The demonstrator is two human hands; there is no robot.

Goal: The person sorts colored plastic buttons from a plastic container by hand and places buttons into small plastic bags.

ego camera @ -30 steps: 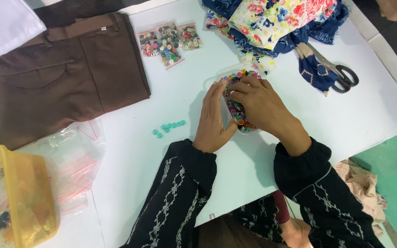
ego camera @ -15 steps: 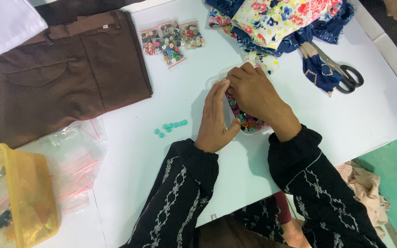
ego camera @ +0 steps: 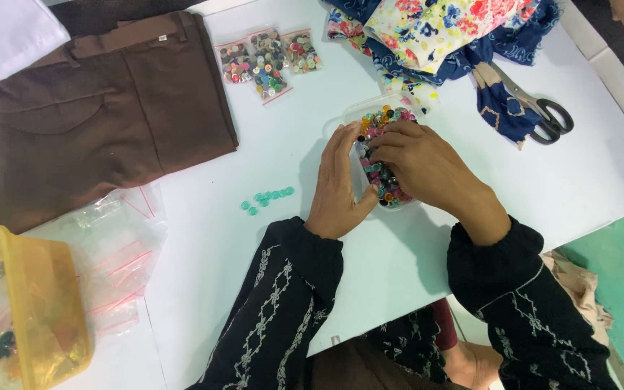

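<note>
From the head camera we see a clear tray [ego camera: 354,115] of small colourful buttons [ego camera: 378,155] on the white table [ego camera: 586,188]. Our left hand [ego camera: 337,184] lies flat against its side, fingers straight, holding nothing. Our right hand [ego camera: 427,165] digs in with curled fingers; we cannot tell if it pinches one. Buttons look tiny, hard and slippery, best picked by fingertips at the edges.

Bright, even light falls from overhead; the white table [ego camera: 572,180] glares a little, soft shadows sit under the arms, and everything looks sharp, edges barely bent.
</note>
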